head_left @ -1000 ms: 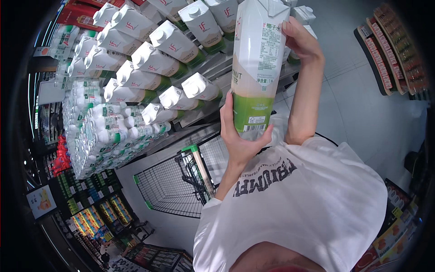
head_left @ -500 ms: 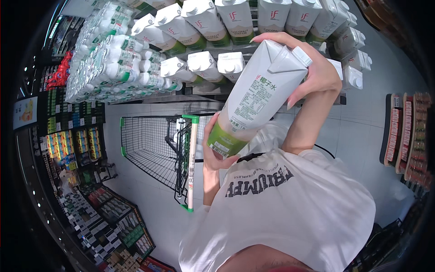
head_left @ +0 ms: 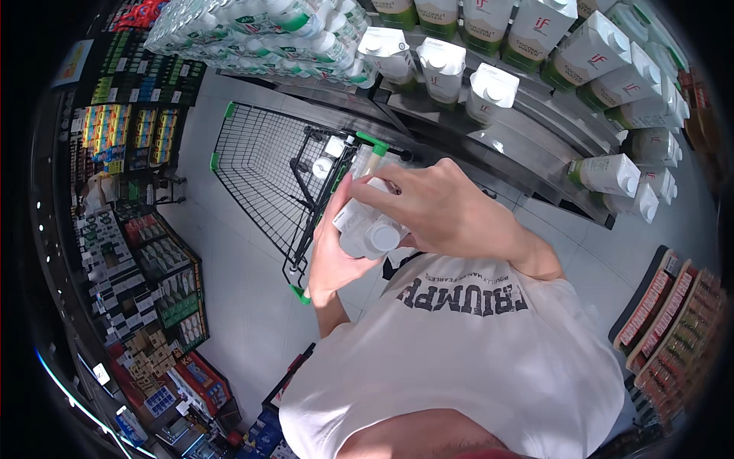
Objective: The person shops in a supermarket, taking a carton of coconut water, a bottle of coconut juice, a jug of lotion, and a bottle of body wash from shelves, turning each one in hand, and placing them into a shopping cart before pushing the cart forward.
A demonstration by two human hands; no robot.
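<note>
Carton [head_left: 357, 228] is now turning cap-up, hiding its long sides, left hand [head_left: 336, 256] fingers clamping it, right hand [head_left: 451, 210] closure unclear.

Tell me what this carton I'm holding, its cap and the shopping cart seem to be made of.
Carton: probably coated paperboard, from its smooth white faces and straight edges. Cap: likely plastic, being round, smooth and evenly white. Shopping cart: apparently metal, with thin dark wire mesh; its green corner pieces look plastic.

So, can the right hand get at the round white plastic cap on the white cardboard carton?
Probably yes: the right hand has its fingers at the top of the carton, close by, and nothing covers the cap.
</note>
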